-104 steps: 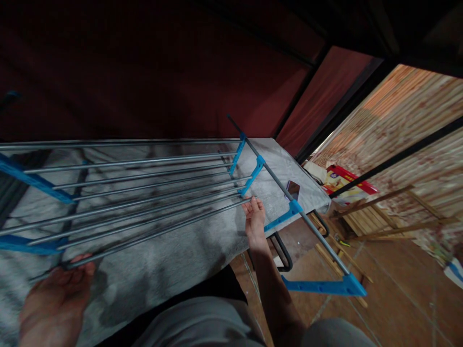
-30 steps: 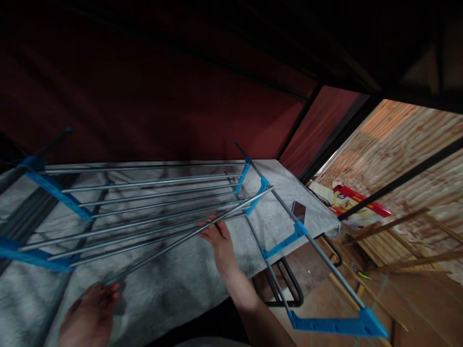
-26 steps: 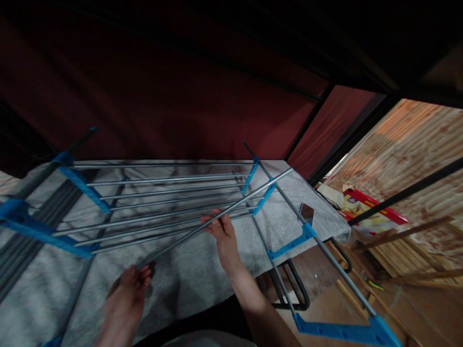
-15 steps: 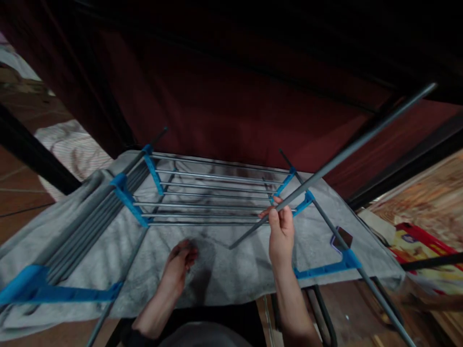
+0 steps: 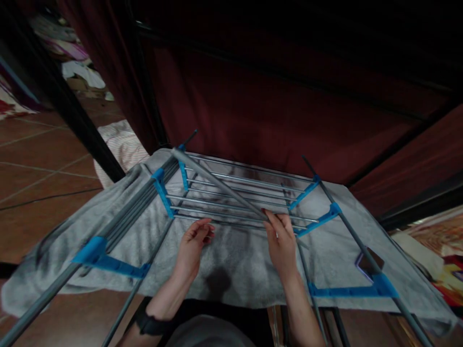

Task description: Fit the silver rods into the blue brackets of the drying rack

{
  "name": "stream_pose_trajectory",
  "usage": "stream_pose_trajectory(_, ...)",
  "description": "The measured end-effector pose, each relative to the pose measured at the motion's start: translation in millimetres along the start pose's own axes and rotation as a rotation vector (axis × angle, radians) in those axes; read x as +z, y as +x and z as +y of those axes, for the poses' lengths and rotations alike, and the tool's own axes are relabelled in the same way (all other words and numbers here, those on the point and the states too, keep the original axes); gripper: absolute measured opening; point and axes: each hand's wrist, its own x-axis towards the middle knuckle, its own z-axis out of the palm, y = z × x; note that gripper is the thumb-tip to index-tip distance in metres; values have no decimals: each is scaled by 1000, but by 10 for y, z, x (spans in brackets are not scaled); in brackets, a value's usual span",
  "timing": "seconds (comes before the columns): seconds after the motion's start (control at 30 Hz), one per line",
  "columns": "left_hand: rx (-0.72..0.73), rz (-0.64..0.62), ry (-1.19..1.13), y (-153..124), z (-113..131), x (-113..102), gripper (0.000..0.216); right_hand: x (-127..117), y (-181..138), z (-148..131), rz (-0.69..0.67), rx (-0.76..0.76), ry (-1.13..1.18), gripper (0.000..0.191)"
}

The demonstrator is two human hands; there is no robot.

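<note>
A grey metal tube (image 5: pixel 220 184) is gripped near one end in my right hand (image 5: pixel 280 238), between thumb and fingers. It slants up to the far left, above the rack. My left hand (image 5: pixel 193 243) hovers over the grey blanket (image 5: pixel 238 270), fingers loosely curled and apart, with nothing visible in it. Beyond both hands lies a partly assembled drying rack with several thin crossbars (image 5: pixel 231 207) between blue plastic brackets (image 5: pixel 167 200). On the left, a bundle of grey tubes (image 5: pixel 133 207) runs between a blue bracket (image 5: pixel 92 253) and the far ones.
A phone (image 5: pixel 371 262) lies on the blanket at the right, close to another blue bracket (image 5: pixel 354 291). Dark red fabric (image 5: pixel 253 115) stands behind the table. A striped cloth (image 5: pixel 121 144) rests on the tiled floor (image 5: pixel 47 164) at the left.
In my right hand the tube has swung from pointing up right to pointing up left. My left hand has risen slightly toward the crossbars. The view has shifted left.
</note>
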Motion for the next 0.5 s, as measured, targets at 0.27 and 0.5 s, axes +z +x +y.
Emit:
stream_pose_trajectory(0.27,-3,39,-154,-89,76,61,40,497,-547,471,-266,-126,-328,46)
stream_pose_trajectory(0.5,-8,145,-287,20,32,-108,44,578,-714,599,-311,-210,-448,49)
